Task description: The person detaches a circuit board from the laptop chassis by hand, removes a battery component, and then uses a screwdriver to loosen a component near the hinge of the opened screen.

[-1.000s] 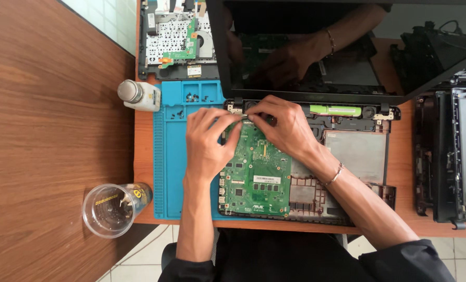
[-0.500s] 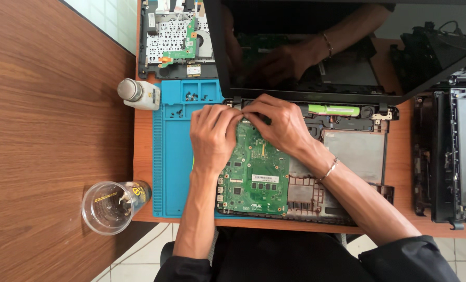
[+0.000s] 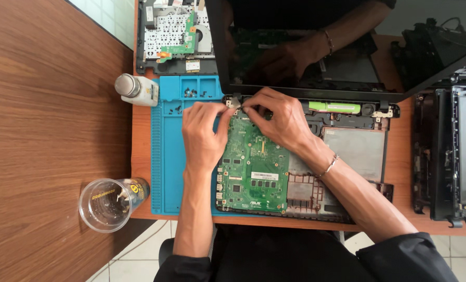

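Observation:
An opened laptop base [image 3: 355, 149] lies in front of me with its green motherboard [image 3: 254, 167] exposed. Both my hands meet at the left screen hinge. My left hand [image 3: 204, 136] rests over the board's left edge, and its fingertips pinch a small metal part [image 3: 235, 102] at the hinge. From the right, my right hand [image 3: 280, 120] pinches the same spot, a thin bracelet on its wrist. The dark screen [image 3: 316, 52] stands open behind and reflects my hands. Whether a tool is in my fingers is hidden.
A blue work mat [image 3: 173, 156] with small screws in its top trays lies under the laptop's left side. A white bottle [image 3: 136, 90] lies at the mat's top left and a clear plastic cup [image 3: 107, 204] stands at the lower left. A keyboard part [image 3: 175, 36] sits behind, and another dismantled laptop [image 3: 452, 151] lies to the right.
Both hands have moved up from the middle of the motherboard to the left hinge and closed together there.

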